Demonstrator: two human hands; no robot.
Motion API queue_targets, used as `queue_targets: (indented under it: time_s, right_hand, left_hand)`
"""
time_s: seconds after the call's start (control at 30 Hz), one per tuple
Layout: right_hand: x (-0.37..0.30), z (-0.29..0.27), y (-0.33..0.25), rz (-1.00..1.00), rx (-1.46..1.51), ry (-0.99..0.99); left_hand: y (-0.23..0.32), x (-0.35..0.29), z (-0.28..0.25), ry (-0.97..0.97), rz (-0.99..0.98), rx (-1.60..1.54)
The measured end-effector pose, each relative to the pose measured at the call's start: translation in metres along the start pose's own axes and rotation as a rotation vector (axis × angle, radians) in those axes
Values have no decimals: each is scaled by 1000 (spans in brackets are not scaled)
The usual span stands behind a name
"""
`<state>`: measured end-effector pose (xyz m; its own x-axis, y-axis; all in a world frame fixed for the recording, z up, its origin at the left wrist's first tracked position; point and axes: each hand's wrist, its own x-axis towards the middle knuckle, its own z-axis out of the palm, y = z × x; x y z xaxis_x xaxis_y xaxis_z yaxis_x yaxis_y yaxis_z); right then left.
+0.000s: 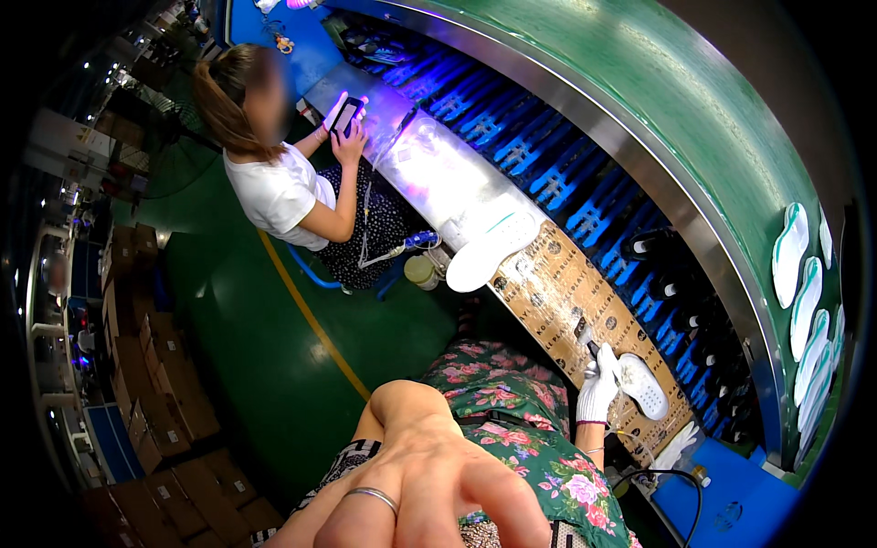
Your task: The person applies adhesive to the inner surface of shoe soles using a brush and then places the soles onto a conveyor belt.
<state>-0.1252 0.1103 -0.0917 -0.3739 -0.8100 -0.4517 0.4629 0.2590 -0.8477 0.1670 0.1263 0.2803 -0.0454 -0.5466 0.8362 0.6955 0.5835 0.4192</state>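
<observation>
My left hand (429, 475) is bare, wears a ring and is raised very close to the camera, fingers spread and holding nothing. My right hand (598, 388) wears a white glove and grips a small dark tool (592, 349), its tip beside a white shoe sole (644, 385). That sole lies on the cardboard-covered bench (557, 292). Green floral clothing (512, 402) fills the space between my hands.
A long white sole (489, 251) lies further along the bench. A seated person in a white shirt (274, 192) holds a dark piece under purple light. The blue-lit conveyor (585, 196) carries dark shoes. Cardboard boxes (155, 384) line the green floor.
</observation>
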Motion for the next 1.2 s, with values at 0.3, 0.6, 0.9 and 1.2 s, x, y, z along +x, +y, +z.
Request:
queue_targets:
  time_s: [0.3,0.6,0.9,1.2]
  right_hand:
    - [7,3,5,3,-11,-57]
    - [8,5,5,-6,-20,-67]
    - [9,-1,4,-10,-15,-21]
    - [4,2,4,9,16,-14]
  left_hand:
    - [-13,3,3,36,332,69]
    - [-49,6,6,144,469,116]
    - [-9,9,6,161,30,73]
    - [-67,11,3,103,650,51]
